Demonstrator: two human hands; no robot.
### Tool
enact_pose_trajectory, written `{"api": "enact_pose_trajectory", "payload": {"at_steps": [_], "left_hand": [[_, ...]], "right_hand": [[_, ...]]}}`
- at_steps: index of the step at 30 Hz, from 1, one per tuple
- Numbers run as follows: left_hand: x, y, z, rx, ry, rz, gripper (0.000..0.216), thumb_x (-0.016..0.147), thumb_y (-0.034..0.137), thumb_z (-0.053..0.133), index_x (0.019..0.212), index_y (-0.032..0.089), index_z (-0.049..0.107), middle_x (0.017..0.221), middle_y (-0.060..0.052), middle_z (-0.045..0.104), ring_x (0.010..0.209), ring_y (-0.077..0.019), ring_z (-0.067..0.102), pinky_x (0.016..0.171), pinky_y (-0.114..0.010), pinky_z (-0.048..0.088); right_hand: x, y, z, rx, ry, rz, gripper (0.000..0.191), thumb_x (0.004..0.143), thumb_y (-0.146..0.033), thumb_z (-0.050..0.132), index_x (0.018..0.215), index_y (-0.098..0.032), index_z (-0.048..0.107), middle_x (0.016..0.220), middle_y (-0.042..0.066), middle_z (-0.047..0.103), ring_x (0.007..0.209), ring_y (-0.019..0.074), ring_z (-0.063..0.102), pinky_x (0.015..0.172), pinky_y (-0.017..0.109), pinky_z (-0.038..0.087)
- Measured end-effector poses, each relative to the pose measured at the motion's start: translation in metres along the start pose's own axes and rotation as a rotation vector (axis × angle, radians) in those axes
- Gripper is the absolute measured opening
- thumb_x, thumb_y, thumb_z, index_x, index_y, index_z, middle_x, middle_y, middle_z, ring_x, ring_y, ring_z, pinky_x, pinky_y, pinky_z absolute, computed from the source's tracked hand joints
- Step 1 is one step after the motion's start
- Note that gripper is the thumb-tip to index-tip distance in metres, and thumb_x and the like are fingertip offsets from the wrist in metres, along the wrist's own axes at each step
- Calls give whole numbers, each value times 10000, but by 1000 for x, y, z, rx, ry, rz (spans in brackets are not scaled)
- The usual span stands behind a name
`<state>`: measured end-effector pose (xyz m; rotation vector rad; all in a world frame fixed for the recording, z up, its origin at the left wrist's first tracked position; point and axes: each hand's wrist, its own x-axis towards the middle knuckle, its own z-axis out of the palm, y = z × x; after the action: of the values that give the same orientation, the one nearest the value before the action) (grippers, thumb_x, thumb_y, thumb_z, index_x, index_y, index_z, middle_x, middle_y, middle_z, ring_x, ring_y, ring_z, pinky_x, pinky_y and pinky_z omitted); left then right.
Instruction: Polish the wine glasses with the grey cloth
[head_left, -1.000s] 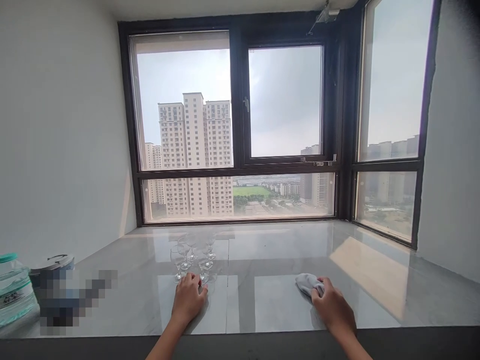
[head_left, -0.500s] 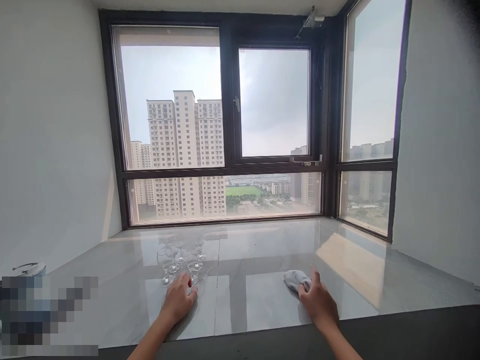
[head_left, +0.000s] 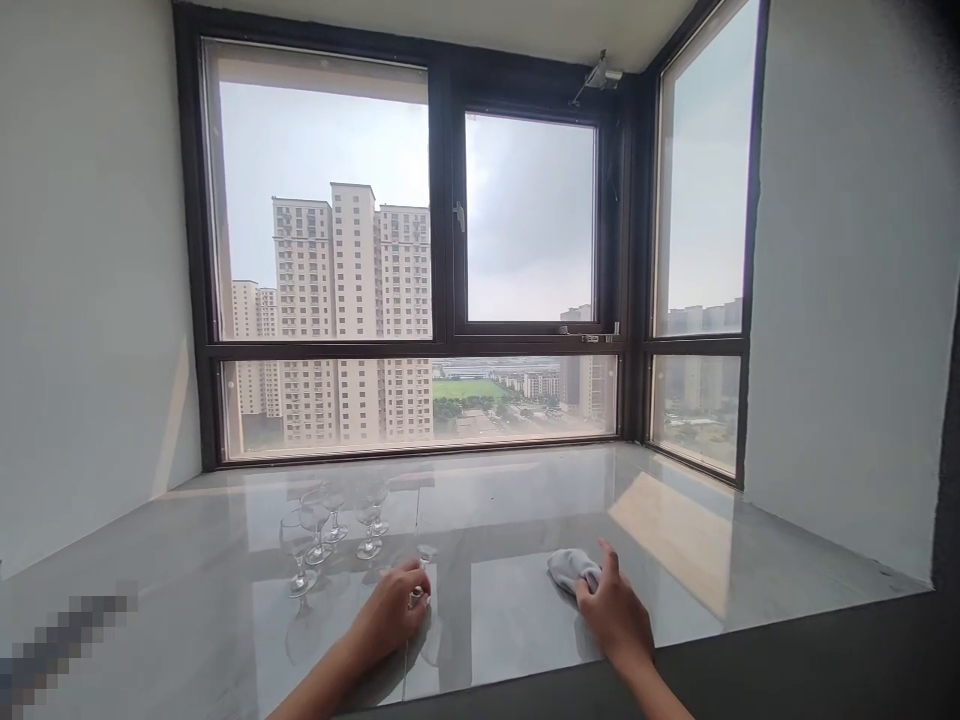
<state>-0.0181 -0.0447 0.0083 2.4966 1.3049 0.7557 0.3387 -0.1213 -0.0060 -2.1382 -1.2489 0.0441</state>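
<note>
My left hand [head_left: 390, 610] is closed around a small stemmed wine glass [head_left: 427, 552]. Its rim shows past my fingers, while most of the glass is hidden behind them; whether its foot touches the sill I cannot tell. To the left of that hand stand several more clear wine glasses [head_left: 368, 527], upright in a loose group. My right hand [head_left: 619, 612] grips a bunched white-grey cloth [head_left: 573, 571] between thumb and fingers, low over the sill, with the index finger pointing up.
A glossy grey tiled windowsill [head_left: 517, 600] spans the view, with a seam running under my left hand. Behind it rises a dark-framed window [head_left: 442, 348] overlooking tall buildings. White walls [head_left: 840, 300] close in both sides. A blurred-out patch [head_left: 67, 640] covers the lower left.
My left hand has moved right, away from the group, bringing one wine glass along. My right hand keeps the cloth. The whole view has shifted slightly.
</note>
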Motion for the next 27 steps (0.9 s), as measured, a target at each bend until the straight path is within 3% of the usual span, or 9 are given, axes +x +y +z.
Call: {"api": "enact_pose_trajectory", "payload": {"at_steps": [3,6,10,13,22,27], "left_hand": [[19,18,18,46,-12,72,293,762,6,492,824,227,674,945,-36,688,893,-193,641,806,-279,440],[34,18,31,92,103,40,309,781,-26,448,839,221,624,901,-41,668,862,-195,631,766,-280,417],[37,8,38,38,289,-129,360,885,13,406,1150,211,548,856,-12,652,762,-183,632,715,-273,413],[32,8,35,31,317,-168,390,922,56,434,1282,193,497,873,-15,675,796,-192,662,738,-281,423],[33,13,34,45,220,-132,293,888,95,530,1109,211,685,971,-55,742,938,-207,683,833,-296,433],[33,10,33,1,277,-209,293,906,118,518,1101,213,715,942,-53,753,918,-208,687,833,-302,435]], "right_hand": [[2,3,4,-2,22,-7,582,981,-303,372,1534,-136,300,1291,199,676,1099,312,710,787,359,492],[4,7,7,13,6,-9,566,985,-307,365,1524,-143,310,1293,202,673,1088,306,712,779,351,491],[3,7,5,21,-17,3,558,989,-330,377,1520,-168,318,1286,193,675,1063,296,717,755,332,487],[2,4,2,-12,-33,22,560,992,-346,387,1520,-174,316,1284,189,676,1080,304,712,759,338,486],[17,10,16,2,-110,-189,676,851,-54,398,1518,-152,346,1342,184,656,1179,271,671,861,314,471],[27,-14,37,106,-104,-166,727,745,-10,442,1450,-176,380,1197,135,713,1121,233,696,883,265,477]]}}
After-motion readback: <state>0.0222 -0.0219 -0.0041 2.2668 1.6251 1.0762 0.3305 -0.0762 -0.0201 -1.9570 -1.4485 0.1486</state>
